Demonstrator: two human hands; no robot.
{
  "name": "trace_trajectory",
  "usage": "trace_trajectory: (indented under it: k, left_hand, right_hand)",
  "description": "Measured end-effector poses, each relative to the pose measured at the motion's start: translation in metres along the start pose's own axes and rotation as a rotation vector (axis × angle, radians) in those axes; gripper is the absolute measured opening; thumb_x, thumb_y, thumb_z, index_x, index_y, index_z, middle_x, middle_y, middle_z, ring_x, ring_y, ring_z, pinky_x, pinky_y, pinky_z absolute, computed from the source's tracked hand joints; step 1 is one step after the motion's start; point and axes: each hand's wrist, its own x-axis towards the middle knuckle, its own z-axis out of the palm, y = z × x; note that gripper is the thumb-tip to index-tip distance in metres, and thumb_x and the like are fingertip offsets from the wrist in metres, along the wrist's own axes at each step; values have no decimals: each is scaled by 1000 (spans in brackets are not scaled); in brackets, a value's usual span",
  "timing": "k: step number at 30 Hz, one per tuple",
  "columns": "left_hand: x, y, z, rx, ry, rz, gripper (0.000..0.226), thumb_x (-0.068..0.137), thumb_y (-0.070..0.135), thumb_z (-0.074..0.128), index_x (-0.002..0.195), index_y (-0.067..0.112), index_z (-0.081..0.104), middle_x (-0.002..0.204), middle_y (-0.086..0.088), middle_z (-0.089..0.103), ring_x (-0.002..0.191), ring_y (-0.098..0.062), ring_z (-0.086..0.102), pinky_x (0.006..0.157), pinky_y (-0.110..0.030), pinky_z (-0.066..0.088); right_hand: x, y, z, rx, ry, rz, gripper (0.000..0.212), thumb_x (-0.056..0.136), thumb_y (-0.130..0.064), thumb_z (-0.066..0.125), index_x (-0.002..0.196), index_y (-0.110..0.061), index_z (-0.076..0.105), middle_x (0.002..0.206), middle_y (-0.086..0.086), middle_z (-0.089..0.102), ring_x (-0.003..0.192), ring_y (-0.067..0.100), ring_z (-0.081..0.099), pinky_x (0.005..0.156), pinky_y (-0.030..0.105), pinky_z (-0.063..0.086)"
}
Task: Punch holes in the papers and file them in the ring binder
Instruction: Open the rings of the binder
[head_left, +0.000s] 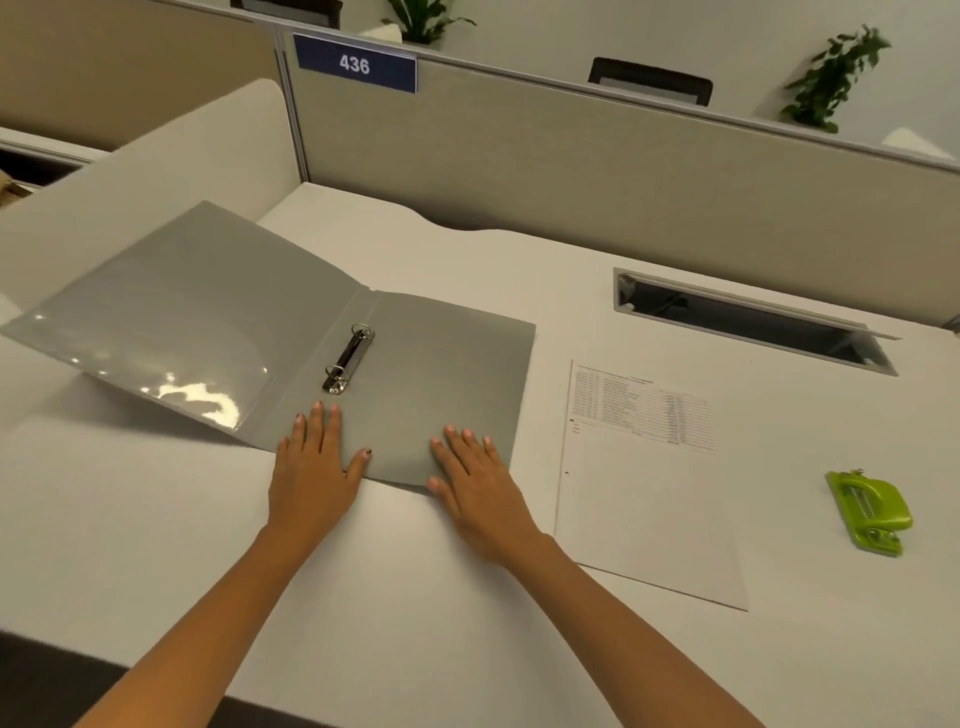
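A white surface (415, 571) lies under the hands. Beyond them stands a beige partition (571, 171) bearing a blue "436" sign (355, 64); a cable slot (748, 322) opens beyond the right hand, potted plants (836, 78) behind.

Table (426, 597): white, fills most of the frame
Ring binder (447, 364): gray, open, flat on table, left of middle
Papers (644, 483): white, some print on top part, right of binder
Hole punch (868, 512): green, far right, apart from papers
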Motion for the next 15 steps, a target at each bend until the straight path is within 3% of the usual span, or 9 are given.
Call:
trace_trajectory:
  k: [7,12,15]
  left_hand:
    - [-32,10,7,-29,43,-3,71,92,47,40,148,4,28,154,-19,29,140,-41,29,112,-52,27]
    - [-54,19,8,-81,20,4,70,94,42,49,150,7,23,157,-15,22,144,-36,21,116,-47,21]
    - [-56,25,-5,-188,-7,-39,65,95,37,50,149,10,27,158,-11,22,145,-31,19,116,-42,22]
  right_hand:
    - [-30,7,-2,120,43,23,83,87,-60,-11,152,-23,25,160,-7,15,149,9,6,120,25,-5]
    - [-53,8,-5,158,150,90,75,93,-57,0,142,-23,46,151,-11,38,143,5,27,118,18,7]
    - [-53,2,-15,209,244,132,50,100,-46,26,126,-20,59,137,-6,56,130,10,47,108,18,25]
